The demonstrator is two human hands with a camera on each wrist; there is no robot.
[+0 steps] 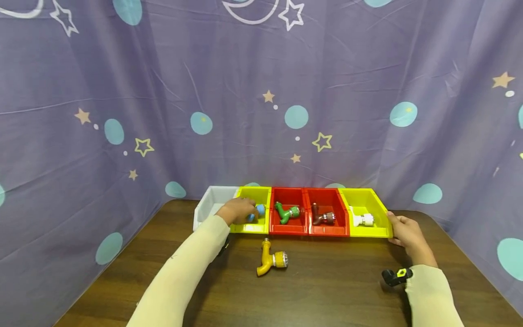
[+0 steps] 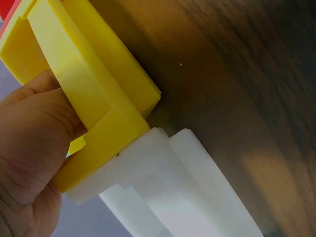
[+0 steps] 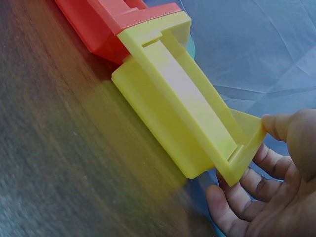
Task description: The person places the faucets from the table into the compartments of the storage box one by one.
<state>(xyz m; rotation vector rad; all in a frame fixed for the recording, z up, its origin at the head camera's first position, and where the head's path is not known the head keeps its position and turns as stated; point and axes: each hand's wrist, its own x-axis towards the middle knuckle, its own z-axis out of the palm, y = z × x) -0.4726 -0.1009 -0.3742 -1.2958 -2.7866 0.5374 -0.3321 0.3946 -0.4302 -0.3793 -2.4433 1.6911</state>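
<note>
My left hand [image 1: 238, 210] reaches into the left yellow bin [image 1: 264, 221], its fingers at a blue tap [image 1: 260, 210]. The bin's front hides the fingertips in the left wrist view, so whether they grip the tap cannot be told. My right hand [image 3: 276, 182] holds the outer front corner of the right yellow bin [image 3: 163, 79], thumb on one side and fingers curled on the other. Inside that bin lies a white tap [image 1: 362, 220]. A yellow tap [image 1: 267, 259] lies on the table in front of the bins.
The bins stand side by side against a purple curtain [image 1: 245, 150]. A white bin [image 1: 214, 200] is at the left end. Of the two red bins, one holds a green tap [image 1: 288, 212], the other a brown tap [image 1: 323, 217]. The wooden table [image 1: 323, 290] extends in front.
</note>
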